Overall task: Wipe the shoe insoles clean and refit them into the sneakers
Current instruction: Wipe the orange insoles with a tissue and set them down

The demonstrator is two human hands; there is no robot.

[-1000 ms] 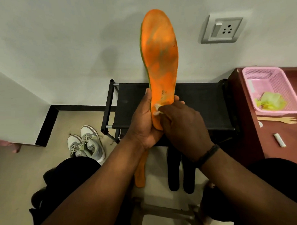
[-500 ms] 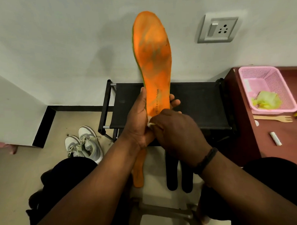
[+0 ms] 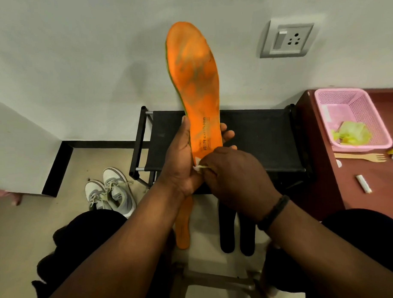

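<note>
Left hand [image 3: 180, 162] gripped the heel end of the orange insole [image 3: 194, 82], thumb along its left edge and fingertips curling round the right, holding it upright with the toe toward the wall and its printed face to the camera. Right hand [image 3: 234, 178] was pinched shut on a small white wipe [image 3: 198, 168], pressed to the insole at its very bottom, just above the left palm. Grey smudges covered the forefoot and arch, so the job looked far from done; to do this step well, the wipe likely needed to travel in long firm strokes up into that dirt, with the left hand bracing from behind so the thin foam would not buckle, and the wipe refolded once soiled. Compared with a second before, the wipe had slid down from beside the lettering to the heel's edge, so more of the print showed, and the insole had shifted left in view. Below the hands a second orange insole [image 3: 183, 227] and two black insoles [image 3: 236, 232] lay on the floor, partly hidden. The grey-and-white sneakers [image 3: 111, 192] stood together at left, well apart, beside the black rack [image 3: 257, 133]. Further right, a pink basket [image 3: 355, 118] sat on a dark red table [image 3: 353, 197].
</note>
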